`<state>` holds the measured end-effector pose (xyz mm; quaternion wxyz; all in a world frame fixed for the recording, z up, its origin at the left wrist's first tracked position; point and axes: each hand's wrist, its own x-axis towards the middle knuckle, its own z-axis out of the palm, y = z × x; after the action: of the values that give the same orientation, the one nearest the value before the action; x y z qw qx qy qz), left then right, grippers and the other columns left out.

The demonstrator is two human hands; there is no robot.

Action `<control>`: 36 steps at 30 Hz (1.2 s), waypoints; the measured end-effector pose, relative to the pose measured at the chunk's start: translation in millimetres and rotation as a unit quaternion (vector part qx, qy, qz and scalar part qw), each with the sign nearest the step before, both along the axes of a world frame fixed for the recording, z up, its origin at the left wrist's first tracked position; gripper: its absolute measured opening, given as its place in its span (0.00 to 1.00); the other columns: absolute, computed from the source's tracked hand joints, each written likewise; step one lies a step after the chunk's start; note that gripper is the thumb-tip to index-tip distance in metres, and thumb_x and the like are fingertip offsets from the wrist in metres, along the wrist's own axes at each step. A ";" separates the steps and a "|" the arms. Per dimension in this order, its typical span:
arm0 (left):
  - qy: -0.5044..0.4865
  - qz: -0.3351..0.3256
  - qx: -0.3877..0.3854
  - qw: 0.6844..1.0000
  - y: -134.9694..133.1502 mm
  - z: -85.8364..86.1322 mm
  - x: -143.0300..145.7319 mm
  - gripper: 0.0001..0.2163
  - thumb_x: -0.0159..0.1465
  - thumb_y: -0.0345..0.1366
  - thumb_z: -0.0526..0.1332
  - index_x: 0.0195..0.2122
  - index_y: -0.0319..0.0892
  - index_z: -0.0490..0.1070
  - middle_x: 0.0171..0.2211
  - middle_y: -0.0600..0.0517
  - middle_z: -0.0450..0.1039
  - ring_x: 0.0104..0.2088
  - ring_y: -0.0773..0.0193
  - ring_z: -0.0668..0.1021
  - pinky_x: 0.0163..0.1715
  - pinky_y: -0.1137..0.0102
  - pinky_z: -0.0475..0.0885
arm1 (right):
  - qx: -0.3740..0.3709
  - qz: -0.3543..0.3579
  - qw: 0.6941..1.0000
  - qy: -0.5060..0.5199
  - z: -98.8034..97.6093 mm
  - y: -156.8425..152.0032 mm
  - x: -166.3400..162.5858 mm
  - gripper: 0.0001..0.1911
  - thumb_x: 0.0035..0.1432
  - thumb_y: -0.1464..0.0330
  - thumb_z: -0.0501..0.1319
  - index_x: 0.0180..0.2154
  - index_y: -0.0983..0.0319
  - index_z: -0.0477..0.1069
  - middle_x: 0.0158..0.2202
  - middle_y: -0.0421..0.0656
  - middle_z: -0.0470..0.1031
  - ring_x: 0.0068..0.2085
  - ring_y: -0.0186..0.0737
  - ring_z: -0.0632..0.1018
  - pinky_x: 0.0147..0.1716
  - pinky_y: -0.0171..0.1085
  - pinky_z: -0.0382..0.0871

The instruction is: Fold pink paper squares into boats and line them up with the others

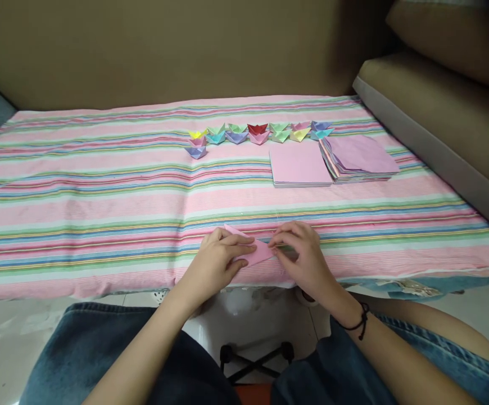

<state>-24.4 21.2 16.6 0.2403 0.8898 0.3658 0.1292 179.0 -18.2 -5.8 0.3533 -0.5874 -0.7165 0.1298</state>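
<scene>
A small folded pink paper (258,253) lies on the striped cloth (101,214) near the table's front edge. My left hand (217,261) pinches its left side, fingers curled onto the fold. My right hand (301,253) presses and pinches its right end, fingers bent together. A black cord sits round my right wrist. Further back, a row of several small folded paper boats (258,134) in mixed colours stands on the cloth.
A neat pink paper stack (299,165) and a looser multicoloured stack (360,157) lie at the back right. Brown cushions (438,107) rise to the right, a brown wall behind. My denim-clad knees and a black stand on the tiled floor are below.
</scene>
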 end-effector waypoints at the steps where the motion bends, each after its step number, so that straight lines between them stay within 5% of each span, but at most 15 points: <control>1: 0.004 -0.002 0.003 1.000 -0.6 0.4 -0.4 0.18 0.60 0.30 0.59 0.51 0.53 0.70 0.51 0.56 0.71 0.44 0.58 0.66 0.48 0.59 0.63 | 0.008 0.012 1.000 -0.011 0.1 -0.3 -3.4 0.05 0.54 0.72 0.60 0.29 0.56 0.71 0.36 0.41 0.72 0.45 0.46 0.69 0.46 0.46 0.58; 4: 0.012 -0.003 0.012 1.000 -3.1 2.4 -1.1 0.20 0.60 0.29 0.59 0.53 0.54 0.68 0.52 0.57 0.70 0.45 0.58 0.66 0.48 0.59 0.63 | 0.009 0.027 0.999 -0.042 0.0 -0.5 -14.5 0.02 0.52 0.67 0.63 0.31 0.56 0.72 0.37 0.41 0.72 0.47 0.48 0.68 0.49 0.48 0.56; 9: 0.019 -0.015 0.015 1.000 -3.2 2.5 -1.7 0.19 0.61 0.31 0.58 0.53 0.54 0.67 0.51 0.56 0.71 0.44 0.58 0.65 0.47 0.60 0.63 | -0.025 -0.010 0.998 -0.064 1.4 0.1 -26.7 0.12 0.44 0.61 0.68 0.31 0.57 0.70 0.36 0.43 0.71 0.45 0.50 0.67 0.47 0.48 0.57; 20: 0.050 0.000 0.023 0.998 -7.2 5.1 3.3 0.22 0.59 0.27 0.59 0.53 0.54 0.67 0.53 0.56 0.69 0.47 0.55 0.65 0.46 0.59 0.62 | -0.066 -0.032 0.996 -0.042 -3.4 4.8 -27.6 0.13 0.39 0.66 0.69 0.28 0.58 0.67 0.34 0.41 0.70 0.44 0.49 0.67 0.46 0.47 0.57; 36: 0.007 -0.003 -0.017 1.000 1.5 9.2 3.2 0.14 0.63 0.31 0.54 0.47 0.50 0.73 0.48 0.56 0.75 0.41 0.60 0.67 0.45 0.62 0.64 | -0.044 -0.032 0.997 -0.052 -4.2 6.5 -27.9 0.11 0.44 0.59 0.68 0.24 0.57 0.70 0.33 0.42 0.70 0.43 0.50 0.66 0.45 0.51 0.56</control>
<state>-21.2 22.7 25.7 0.2537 0.8872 0.3673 0.1162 151.0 -11.7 -10.0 0.2929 -0.6309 -0.7084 0.1193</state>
